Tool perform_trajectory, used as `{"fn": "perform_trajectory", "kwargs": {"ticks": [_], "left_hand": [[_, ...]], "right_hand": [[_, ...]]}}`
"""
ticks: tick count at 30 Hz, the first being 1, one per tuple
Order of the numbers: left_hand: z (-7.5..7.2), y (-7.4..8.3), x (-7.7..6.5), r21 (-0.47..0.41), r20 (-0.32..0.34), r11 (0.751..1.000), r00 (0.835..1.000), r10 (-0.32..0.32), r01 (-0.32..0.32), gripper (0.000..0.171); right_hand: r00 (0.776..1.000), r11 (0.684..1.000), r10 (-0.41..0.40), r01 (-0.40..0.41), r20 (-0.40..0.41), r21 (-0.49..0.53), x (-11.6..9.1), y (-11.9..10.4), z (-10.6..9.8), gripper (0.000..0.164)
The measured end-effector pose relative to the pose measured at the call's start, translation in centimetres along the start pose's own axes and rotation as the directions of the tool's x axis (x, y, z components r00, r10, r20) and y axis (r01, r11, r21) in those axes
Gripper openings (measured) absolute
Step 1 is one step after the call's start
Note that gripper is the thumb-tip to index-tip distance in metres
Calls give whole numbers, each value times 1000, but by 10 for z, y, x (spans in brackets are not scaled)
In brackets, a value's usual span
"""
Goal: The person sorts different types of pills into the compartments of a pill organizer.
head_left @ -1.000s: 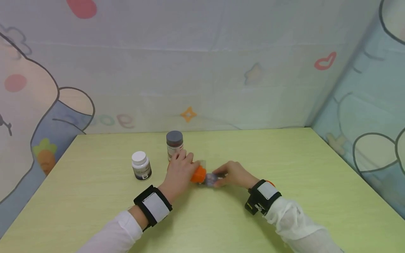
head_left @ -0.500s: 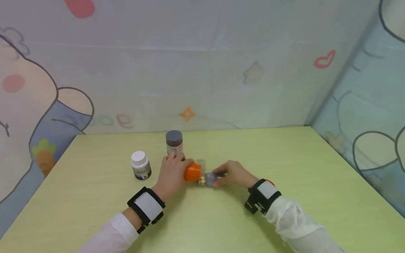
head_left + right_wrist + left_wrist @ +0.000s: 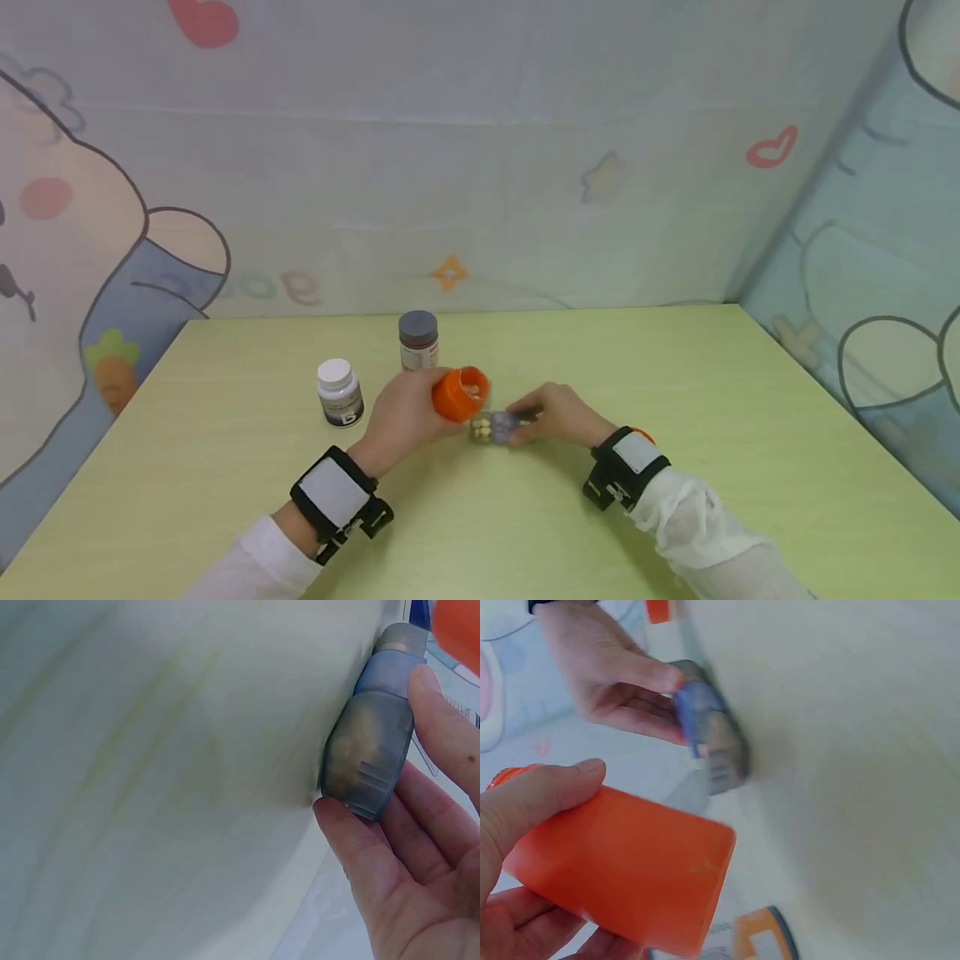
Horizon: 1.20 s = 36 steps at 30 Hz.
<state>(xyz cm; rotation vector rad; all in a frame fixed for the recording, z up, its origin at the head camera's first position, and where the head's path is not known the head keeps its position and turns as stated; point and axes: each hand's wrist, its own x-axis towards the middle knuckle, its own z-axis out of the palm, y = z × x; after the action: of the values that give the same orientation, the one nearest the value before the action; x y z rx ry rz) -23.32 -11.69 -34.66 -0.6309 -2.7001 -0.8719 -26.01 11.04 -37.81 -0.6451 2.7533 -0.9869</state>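
Observation:
My left hand grips an open orange pill bottle, its fingers and thumb wrapped round the side. The bottle is tilted, its mouth facing up and right, and pale pills show inside. Just below the mouth lies a small pill organizer with clear and blue-purple compartments. Yellowish pills sit in its left-end compartment, whose clear lid looks raised in the left wrist view. My right hand pinches the organizer's right part between thumb and fingers, and in the right wrist view pale contents show through the near clear compartment.
A white-capped bottle with a black and white label stands left of my left hand. Behind that hand is a brown bottle with a grey cap, partly hidden. A printed cloth rises at the table's back edge.
The orange bottle has drawn back left from the organizer and turned its mouth upward. Yellowish pills in the end compartment have come into view. My right hand stays on the organizer.

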Motion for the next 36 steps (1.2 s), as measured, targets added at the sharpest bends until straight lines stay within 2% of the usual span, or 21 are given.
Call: {"fn": "perform_trajectory", "kwargs": {"ticks": [4,7,10,13,19,25,31,36], "left_hand": [[-11,15,-3,-154,9,988,1000,-12,13,45],[-16,23,-7,-277,34,961,999,-4,13,41],[-14,30,-12,-351,83,936,996,32,0,41],[-6,34,-18,-368,145,930,987,68,-10,45],[18,36,-28,-352,261,935,963,64,33,53],[32,35,-33,-321,292,947,954,74,25,55],[36,37,-36,-317,329,948,942,67,43,61],[38,38,-37,-310,326,949,944,54,53,61]], "right_hand": [[1000,1000,12,-12,-1,-3,0,1,-1,43],[1000,1000,16,-16,0,-4,1,2,-2,42],[1000,1000,14,-14,1,-2,0,4,-3,41],[1000,1000,1,-1,-4,-5,0,5,-4,38],[1000,1000,-21,21,-13,-9,-1,5,-5,36],[1000,1000,-24,23,-17,-15,-2,4,-5,35],[1000,1000,-22,21,-21,-15,-3,3,-5,39],[1000,1000,-24,24,-18,-15,-3,1,-5,40]]}}
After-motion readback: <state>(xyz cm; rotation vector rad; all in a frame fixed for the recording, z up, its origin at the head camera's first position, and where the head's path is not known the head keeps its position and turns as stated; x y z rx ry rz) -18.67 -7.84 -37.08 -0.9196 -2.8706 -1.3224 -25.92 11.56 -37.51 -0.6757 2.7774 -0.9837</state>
